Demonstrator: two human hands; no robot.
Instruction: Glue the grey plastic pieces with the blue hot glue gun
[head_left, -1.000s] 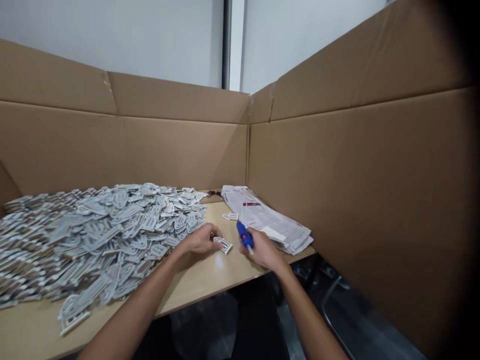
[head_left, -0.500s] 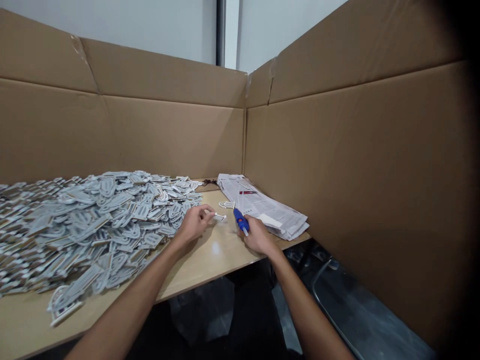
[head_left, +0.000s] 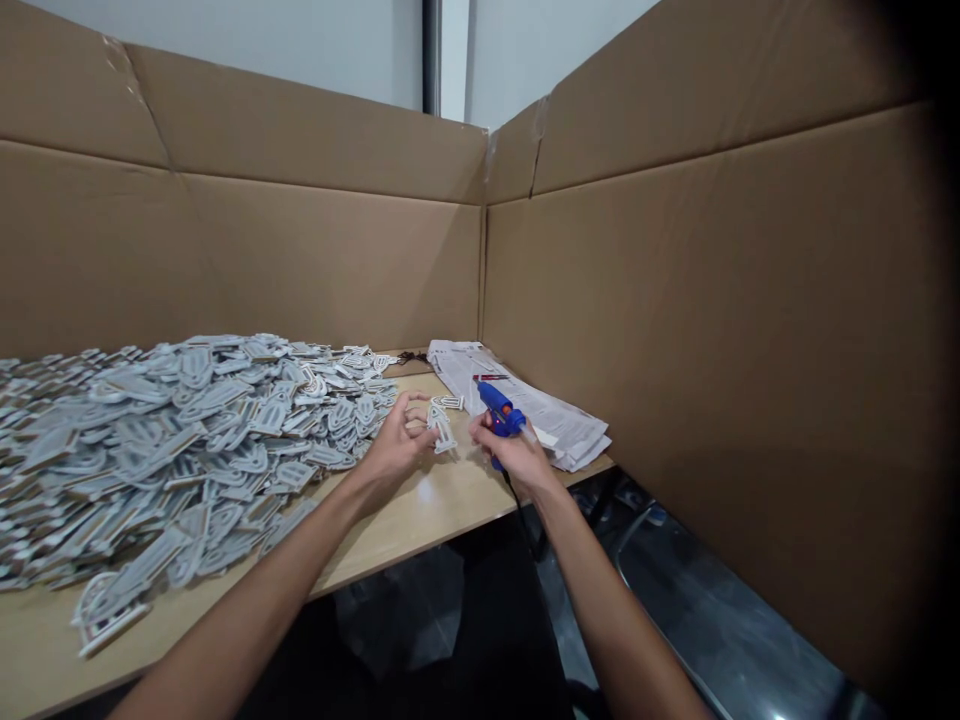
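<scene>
Between thumb and fingers, my left hand (head_left: 401, 437) holds a small white arch-shaped piece (head_left: 442, 430) with slots cut in it, tilted above the table. Just behind it, a similar arch-shaped piece (head_left: 450, 402) lies on the tabletop. My right hand (head_left: 511, 452) is wrapped round a blue glue gun (head_left: 498, 405), whose nozzle points up and away to the left. A clear glue stick juts from the gun's rear, and a dark cord hangs below it. The gun and the held piece are apart.
A big heap of grey-white arch pieces (head_left: 202, 420) covers the table's left side. Newspaper sheets (head_left: 517, 395) with a red pen-like item (head_left: 491, 377) lie at the right. Cardboard walls (head_left: 322, 260) enclose the back and right. The table's front edge (head_left: 420, 540) runs below my hands.
My left hand has turned the held piece so its slotted face shows. My right hand has tipped the glue gun's nozzle up and back, away from the piece. The view has shifted slightly.
</scene>
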